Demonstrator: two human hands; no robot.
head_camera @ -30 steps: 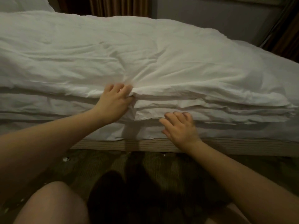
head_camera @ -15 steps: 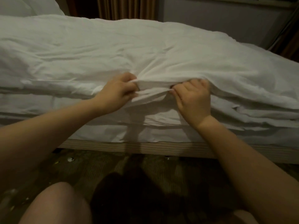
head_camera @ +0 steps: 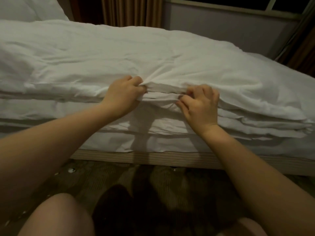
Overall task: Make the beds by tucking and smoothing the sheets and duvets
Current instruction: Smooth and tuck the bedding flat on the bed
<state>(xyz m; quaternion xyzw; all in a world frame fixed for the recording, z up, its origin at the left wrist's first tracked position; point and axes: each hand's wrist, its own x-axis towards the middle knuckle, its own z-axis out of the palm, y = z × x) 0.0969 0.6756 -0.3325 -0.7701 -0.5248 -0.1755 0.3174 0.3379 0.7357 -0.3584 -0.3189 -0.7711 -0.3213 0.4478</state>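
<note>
A white duvet (head_camera: 119,53) covers the bed, its folded edge running along the near side. My left hand (head_camera: 124,94) grips that edge, fingers curled into the fabric and bunching it. Just to the right, my right hand (head_camera: 201,103) pinches the duvet edge between thumb and curled fingers. Below the duvet, layers of white sheet (head_camera: 105,142) hang over the mattress side down to the striped bed base (head_camera: 170,158).
A white pillow (head_camera: 30,9) lies at the far left. Brown curtains (head_camera: 133,12) and a grey wall under a window (head_camera: 230,28) stand behind the bed. My bare knee (head_camera: 56,217) is low in view over dark carpet with small white scraps (head_camera: 71,170).
My right hand rose from the lower sheet layers up to the duvet edge and took hold of it beside my left hand, which closed tighter on the fabric.
</note>
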